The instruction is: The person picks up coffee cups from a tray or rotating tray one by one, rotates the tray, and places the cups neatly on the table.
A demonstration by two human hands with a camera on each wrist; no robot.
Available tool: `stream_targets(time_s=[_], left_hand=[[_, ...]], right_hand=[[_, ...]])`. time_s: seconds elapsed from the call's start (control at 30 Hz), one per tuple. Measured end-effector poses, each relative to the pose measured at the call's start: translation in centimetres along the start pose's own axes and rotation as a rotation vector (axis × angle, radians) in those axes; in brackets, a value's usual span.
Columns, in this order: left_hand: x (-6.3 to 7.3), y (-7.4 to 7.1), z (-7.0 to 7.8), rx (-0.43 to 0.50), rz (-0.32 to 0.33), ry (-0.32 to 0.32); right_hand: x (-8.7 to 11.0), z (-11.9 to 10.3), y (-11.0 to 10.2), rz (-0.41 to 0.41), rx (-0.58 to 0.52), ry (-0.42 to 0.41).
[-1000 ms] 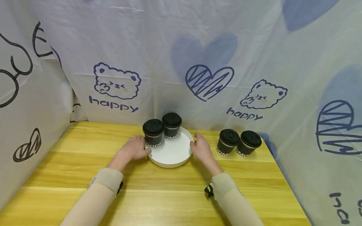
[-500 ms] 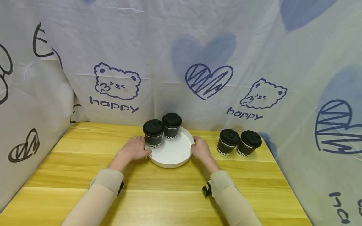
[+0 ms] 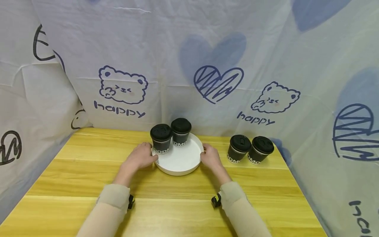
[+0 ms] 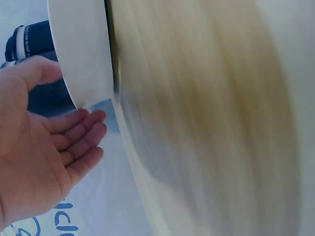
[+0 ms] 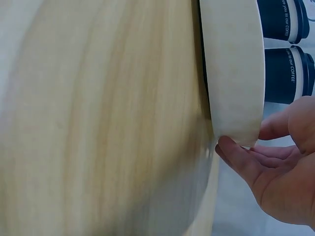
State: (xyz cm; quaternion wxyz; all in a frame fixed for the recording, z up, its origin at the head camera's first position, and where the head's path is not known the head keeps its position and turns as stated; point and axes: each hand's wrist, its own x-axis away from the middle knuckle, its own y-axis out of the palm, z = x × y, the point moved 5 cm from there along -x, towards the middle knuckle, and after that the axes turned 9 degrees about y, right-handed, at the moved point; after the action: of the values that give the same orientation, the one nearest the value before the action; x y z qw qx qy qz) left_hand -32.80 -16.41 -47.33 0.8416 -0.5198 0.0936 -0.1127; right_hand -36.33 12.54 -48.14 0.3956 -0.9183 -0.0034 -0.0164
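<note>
A round white tray (image 3: 180,161) with a raised rim is on the wooden table, bearing two black lidded paper coffee cups, a left cup (image 3: 161,138) and a rear cup (image 3: 180,131). Both stand upright at the tray's left and back. My left hand (image 3: 140,156) grips the left side, thumb over the rim and fingers at the outer wall. Opposite it, my right hand (image 3: 211,158) pinches the right side of the rim. In the right wrist view that thumb (image 5: 275,125) is on the inner side, with fingertips (image 5: 229,145) against the outside wall.
Two more black lidded cups, a nearer one (image 3: 238,149) and its neighbour (image 3: 260,150), stand side by side to the right of my right hand. A printed white cloth (image 3: 171,59) hangs behind the table (image 3: 171,210) and along both sides.
My right hand's fingers have closed in on the tray's right rim. The left hand keeps its place. The tray and its cups have barely shifted.
</note>
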Motion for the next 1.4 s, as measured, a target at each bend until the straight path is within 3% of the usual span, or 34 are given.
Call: stream_targets(time_s=[0.2,0.33,0.53,0.9,1.4], left_hand=[[0.6,0.1,0.5,0.218,0.062,-0.077],[0.6,0.5,0.4,0.299,0.113,-0.128],[0.5,0.9,0.2,0.335,0.161,-0.158],[0.2,1.0,0.2,0.371,0.172,-0.153],[-0.4,0.8,-0.3,0.377,0.144,-0.187]], right_hand=[[0.8,-0.1,-0.1,-0.037,-0.029,0.024],[1.3,0.0,-0.1,-0.047,-0.033,0.022],[1.2,0.2,-0.1,-0.051,-0.027,0.021],[-0.8,-0.1,-0.8,-0.025,-0.129,0.031],[-2.4,0.0,0.0,-0.018,-0.052,-0.011]])
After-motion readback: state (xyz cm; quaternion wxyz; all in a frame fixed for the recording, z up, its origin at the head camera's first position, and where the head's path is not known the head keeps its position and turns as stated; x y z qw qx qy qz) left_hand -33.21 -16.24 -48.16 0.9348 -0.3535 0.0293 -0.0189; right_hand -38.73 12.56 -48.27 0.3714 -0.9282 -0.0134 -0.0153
